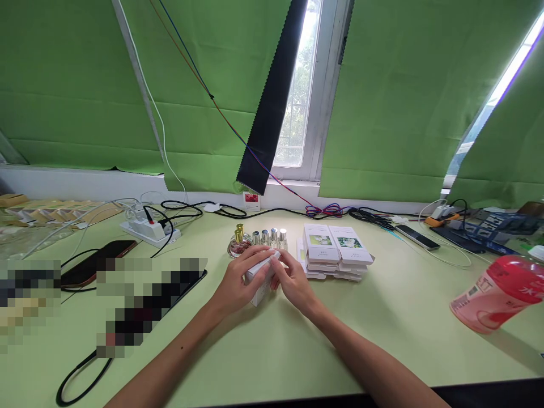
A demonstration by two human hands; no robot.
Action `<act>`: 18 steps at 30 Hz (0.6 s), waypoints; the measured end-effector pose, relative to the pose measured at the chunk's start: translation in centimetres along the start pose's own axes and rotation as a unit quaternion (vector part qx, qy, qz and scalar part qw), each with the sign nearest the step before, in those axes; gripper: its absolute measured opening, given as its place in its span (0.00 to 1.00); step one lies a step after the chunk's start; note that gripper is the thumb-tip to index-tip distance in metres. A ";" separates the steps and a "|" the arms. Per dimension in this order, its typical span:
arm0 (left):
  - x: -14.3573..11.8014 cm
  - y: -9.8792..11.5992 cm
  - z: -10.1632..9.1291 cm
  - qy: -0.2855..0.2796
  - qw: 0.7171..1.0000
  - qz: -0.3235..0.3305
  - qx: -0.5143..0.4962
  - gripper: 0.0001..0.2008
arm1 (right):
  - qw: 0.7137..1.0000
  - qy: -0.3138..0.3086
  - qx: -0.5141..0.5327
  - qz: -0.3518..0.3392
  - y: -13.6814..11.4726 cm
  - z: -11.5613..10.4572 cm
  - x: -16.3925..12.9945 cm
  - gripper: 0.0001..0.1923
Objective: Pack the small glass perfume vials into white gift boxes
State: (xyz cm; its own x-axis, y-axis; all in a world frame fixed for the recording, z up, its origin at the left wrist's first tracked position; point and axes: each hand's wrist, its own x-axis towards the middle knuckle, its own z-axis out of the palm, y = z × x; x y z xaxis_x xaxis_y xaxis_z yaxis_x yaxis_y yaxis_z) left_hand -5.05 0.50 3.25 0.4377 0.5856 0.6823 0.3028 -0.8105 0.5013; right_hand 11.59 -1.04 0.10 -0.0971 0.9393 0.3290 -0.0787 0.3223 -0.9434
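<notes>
White carton [258, 296] sits between my two hands, mid-view: my left grip [238, 277] is wrapped over it, clasping its top and side, while my right grip [294, 279] has its thumb at the upper edge and fingers curled by the right side; whether those pinch it, I cannot tell from my camera. I see it as small and slim, faintly printed, slightly tilted, much of it covered by fingers. Just beyond stand silver-capped bottles [282, 240] and gold-capped bottles [239, 243]; stacked printed boxes [322, 253] lie to the right on the pale green worktop [238, 362]. Farther right leans a pink drink bottle [478, 303]. Green blinds [391, 102] flank a bright window [297, 107].
</notes>
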 end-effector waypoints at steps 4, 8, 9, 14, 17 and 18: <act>0.1 0.0 0.0 0.003 1.000 0.004 -0.001 0.15 | 1.000 0.001 -0.005 0.001 0.0 0.0 0.0 0.24; 0.1 0.1 0.1 0.005 1.000 0.006 -0.003 0.15 | 1.000 0.001 -0.007 -0.001 -0.1 0.0 0.0 0.24; 0.1 0.0 0.1 0.005 1.000 0.006 -0.004 0.15 | 1.000 0.001 -0.010 -0.002 -0.1 0.0 0.0 0.24; 0.1 -0.1 0.1 0.001 1.000 0.008 -0.004 0.15 | 1.000 0.007 -0.016 -0.003 -0.2 0.0 0.0 0.24; 0.1 -0.2 0.1 -0.005 1.000 0.008 -0.008 0.16 | 1.000 0.016 -0.023 0.002 -0.3 0.1 0.0 0.25; 0.1 -0.2 0.1 -0.008 1.000 0.007 -0.008 0.16 | 0.999 0.019 -0.027 0.005 -0.4 0.1 0.0 0.25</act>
State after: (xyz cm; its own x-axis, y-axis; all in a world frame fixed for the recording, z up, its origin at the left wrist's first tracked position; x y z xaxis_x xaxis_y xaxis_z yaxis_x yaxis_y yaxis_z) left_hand -5.02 0.67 3.17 0.4545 0.5740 0.6811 0.2826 -0.8181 0.5009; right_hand 11.55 -1.20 0.43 -0.0603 0.9457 0.3194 -0.0235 0.3186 -0.9476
